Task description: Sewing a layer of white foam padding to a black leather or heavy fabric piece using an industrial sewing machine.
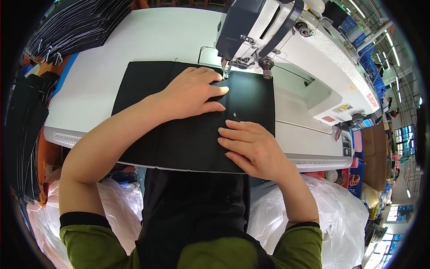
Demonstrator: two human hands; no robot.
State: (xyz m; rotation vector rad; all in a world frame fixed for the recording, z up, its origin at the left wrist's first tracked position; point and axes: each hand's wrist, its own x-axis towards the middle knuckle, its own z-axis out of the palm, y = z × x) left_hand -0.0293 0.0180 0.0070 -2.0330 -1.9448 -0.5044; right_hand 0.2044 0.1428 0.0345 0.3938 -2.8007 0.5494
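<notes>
A black sheet of material (161, 139) with a small hole lies on the white sewing table, reaching under the needle and presser foot (225, 73) of the sewing machine (251, 31). My left hand (197, 92) rests open and flat on the sheet, fingers apart, its fingertips just left of the presser foot. My right hand (248, 145) also lies open on the sheet, lower and to the right, near the front edge.
Stacked black pieces (80, 24) fill the back left, with more hanging at the left (27, 134). The machine's arm (340, 85) curves down at the right beside a control panel (360, 123). Plastic bags (309, 210) flank my lap; bins and boxes stand far right.
</notes>
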